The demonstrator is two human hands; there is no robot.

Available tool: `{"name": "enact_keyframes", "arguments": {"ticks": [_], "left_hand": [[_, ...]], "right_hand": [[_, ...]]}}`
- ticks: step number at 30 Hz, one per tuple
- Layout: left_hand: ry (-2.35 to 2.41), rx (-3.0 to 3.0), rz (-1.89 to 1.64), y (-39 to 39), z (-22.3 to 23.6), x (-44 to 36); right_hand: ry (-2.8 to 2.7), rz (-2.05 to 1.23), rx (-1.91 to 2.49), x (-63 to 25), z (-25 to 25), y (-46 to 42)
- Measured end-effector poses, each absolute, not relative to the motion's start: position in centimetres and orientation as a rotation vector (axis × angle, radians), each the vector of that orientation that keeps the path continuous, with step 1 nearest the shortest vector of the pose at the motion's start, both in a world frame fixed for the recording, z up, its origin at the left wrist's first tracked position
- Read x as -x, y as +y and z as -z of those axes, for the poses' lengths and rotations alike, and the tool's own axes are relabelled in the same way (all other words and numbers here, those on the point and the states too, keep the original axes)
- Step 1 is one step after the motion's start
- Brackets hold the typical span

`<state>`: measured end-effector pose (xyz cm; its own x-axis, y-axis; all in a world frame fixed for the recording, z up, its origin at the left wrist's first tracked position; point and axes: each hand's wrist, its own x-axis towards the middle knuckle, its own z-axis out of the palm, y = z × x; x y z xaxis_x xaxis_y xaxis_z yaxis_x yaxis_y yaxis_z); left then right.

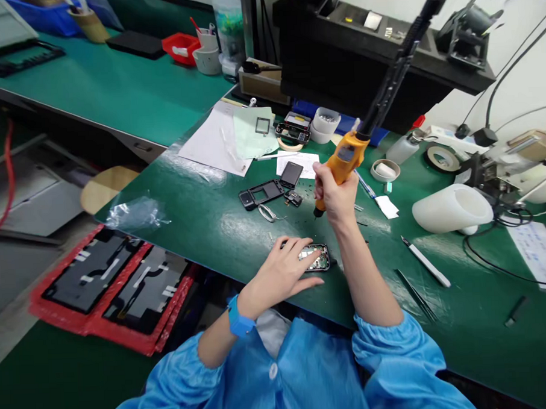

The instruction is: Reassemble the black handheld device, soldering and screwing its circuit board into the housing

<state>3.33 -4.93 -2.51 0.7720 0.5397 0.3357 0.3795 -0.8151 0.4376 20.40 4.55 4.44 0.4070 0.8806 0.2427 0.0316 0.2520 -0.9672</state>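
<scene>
My right hand (338, 192) is wrapped round an orange electric screwdriver (346, 158), held upright with its black tip pointing down above the green mat. Below and left of that tip, my left hand (287, 264) lies over an opened phone (319, 258) whose circuit board shows. Its fingers are stretched out and spread across the phone, partly covering it. Just beyond lie a black phone frame (264, 194), a dark battery (291, 175), a small black module (293, 198) and a loop of white cable (267, 214). Tiny dark bits, perhaps screws, are scattered near the screwdriver tip.
Tweezers (416, 296), a white-handled knife (426, 262) and a white cylinder (452, 208) lie to the right. Papers (220, 137) and a cup of small parts (326, 119) stand at the back. Red-wrapped panels (60, 304) are at lower left, beside the bench edge.
</scene>
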Motion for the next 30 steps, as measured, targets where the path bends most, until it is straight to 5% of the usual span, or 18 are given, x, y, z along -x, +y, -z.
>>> {"name": "enact_keyframes", "arguments": {"ticks": [9, 30], "left_hand": [[0.876, -2.21, -0.995, -3.5, 2.6, -1.2], [1.183, -2.211, -1.022, -1.2, 4.5, 0.1]], "right_hand": [[-0.847, -0.734, 1.044, -18.3, -3.5, 3.6], [-0.827, -0.975, 0.849, -14.8, -5.3, 0.9]]}}
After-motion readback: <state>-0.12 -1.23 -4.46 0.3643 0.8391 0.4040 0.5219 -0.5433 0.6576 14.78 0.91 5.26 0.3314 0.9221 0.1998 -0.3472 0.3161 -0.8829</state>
